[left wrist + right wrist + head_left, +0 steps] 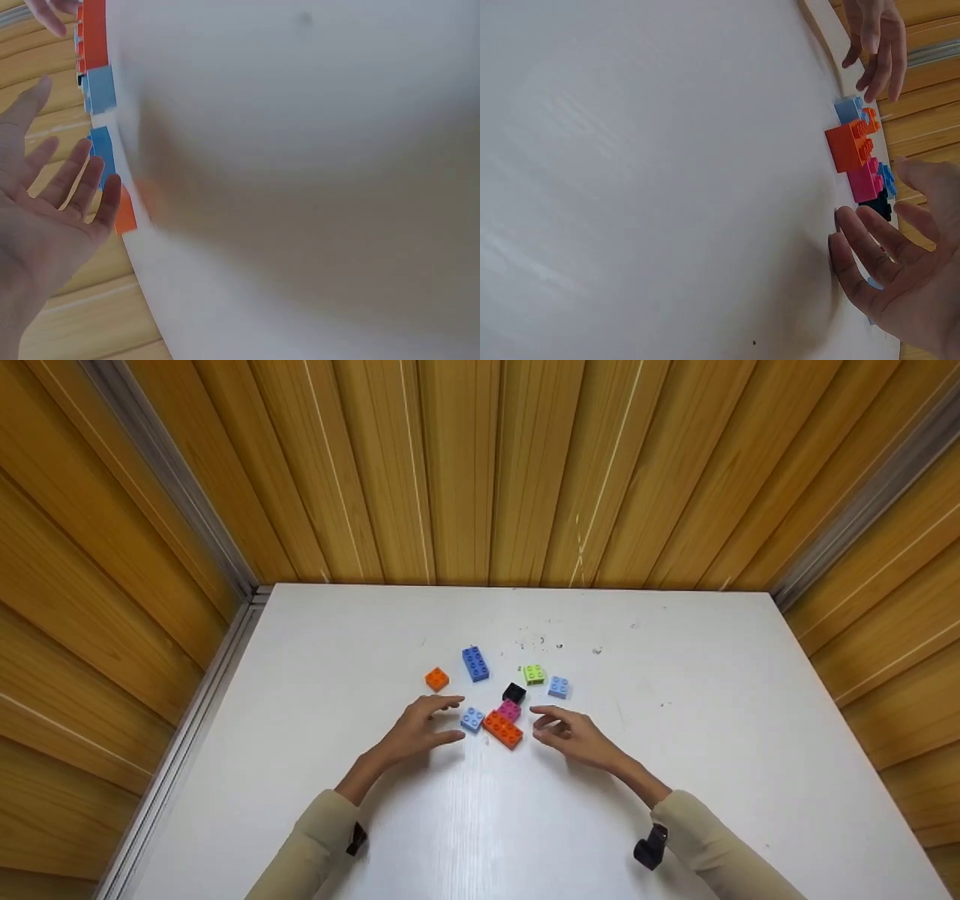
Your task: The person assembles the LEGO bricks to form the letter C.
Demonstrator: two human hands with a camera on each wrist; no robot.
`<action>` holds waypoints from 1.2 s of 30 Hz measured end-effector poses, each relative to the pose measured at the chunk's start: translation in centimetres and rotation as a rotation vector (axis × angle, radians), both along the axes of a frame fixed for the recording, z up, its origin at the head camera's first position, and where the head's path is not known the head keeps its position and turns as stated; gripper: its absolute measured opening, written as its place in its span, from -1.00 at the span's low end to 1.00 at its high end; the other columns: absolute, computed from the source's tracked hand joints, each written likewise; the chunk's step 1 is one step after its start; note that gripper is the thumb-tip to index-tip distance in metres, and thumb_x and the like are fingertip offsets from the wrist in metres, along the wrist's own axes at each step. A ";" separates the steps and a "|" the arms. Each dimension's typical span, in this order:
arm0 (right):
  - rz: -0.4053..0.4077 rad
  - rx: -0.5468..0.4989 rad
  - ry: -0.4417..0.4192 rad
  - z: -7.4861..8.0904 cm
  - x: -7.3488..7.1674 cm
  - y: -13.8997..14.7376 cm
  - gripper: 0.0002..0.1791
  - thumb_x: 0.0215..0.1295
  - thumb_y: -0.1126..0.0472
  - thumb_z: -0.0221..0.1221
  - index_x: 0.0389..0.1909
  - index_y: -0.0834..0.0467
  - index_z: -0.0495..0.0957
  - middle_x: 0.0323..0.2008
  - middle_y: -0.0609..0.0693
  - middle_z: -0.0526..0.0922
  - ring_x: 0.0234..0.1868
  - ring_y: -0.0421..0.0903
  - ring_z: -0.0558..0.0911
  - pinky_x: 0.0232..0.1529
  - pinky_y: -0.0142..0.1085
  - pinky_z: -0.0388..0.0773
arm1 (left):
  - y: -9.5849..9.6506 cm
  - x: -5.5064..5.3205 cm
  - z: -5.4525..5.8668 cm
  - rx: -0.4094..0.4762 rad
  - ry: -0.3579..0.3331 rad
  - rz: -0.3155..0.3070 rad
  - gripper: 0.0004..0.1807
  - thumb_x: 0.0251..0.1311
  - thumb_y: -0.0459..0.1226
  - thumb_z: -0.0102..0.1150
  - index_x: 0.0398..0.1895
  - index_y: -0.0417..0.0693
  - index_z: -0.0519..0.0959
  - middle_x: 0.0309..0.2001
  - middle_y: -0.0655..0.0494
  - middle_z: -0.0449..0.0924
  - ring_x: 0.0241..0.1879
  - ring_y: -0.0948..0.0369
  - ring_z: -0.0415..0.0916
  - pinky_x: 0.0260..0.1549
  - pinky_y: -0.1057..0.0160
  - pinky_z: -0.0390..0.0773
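Observation:
Several studded toy bricks lie on a white table. My left hand [417,729] is spread, thumb and fingers apart, just left of a light blue brick [472,719]; nothing is between its fingers. Across the cluster, my right hand [571,733] holds nothing, its fingers loosely bent, right of the long orange-red brick [502,729]. That brick lies close beside the light blue one and a pink brick [509,709]. Behind the pink brick is a black brick [514,693]. The left wrist view shows the left palm [45,225] with fingers parted.
Farther back lie an orange brick [437,679], a long blue brick [475,664], a lime green brick [533,674] and a second light blue brick [558,687]. Wood-patterned panels [457,472] border the white table [337,630] at the back and both sides.

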State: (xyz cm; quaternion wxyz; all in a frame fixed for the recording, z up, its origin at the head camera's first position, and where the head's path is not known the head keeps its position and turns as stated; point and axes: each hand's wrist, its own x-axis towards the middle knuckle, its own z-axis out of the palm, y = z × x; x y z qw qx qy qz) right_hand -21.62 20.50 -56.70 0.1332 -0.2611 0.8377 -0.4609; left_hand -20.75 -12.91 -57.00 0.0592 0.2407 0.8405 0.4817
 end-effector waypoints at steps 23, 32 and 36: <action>-0.205 0.067 0.107 -1.4 2.2 -4.0 -0.59 0.19 0.13 0.47 0.00 0.24 0.70 -0.19 0.12 0.74 -0.38 -0.24 0.53 -0.36 -0.50 0.44 | 5.4 -0.9 -1.3 -0.210 0.071 0.067 -0.56 0.13 -0.26 0.49 0.09 -0.14 0.67 0.12 -0.13 0.65 0.22 -0.09 0.43 0.23 -0.18 0.27; -0.233 0.084 0.140 -1.4 2.2 -4.0 -0.58 0.08 0.21 0.52 -0.02 0.22 0.72 -0.30 0.07 0.68 -0.40 -0.11 0.53 -0.37 -0.49 0.36 | 5.9 -0.8 -1.0 -0.198 0.123 0.075 -0.62 0.10 -0.23 0.51 -0.02 -0.13 0.66 0.04 -0.08 0.68 0.17 -0.07 0.46 0.21 -0.16 0.28; -0.214 0.048 0.169 -1.4 2.4 -3.8 -0.62 0.10 0.28 0.50 -0.03 0.25 0.71 -0.26 0.11 0.71 -0.38 -0.06 0.55 -0.34 -0.47 0.42 | 6.1 -0.3 -0.5 -0.222 0.143 0.091 -0.60 0.09 -0.17 0.53 -0.04 -0.10 0.65 0.02 -0.04 0.68 0.17 -0.06 0.46 0.25 -0.20 0.24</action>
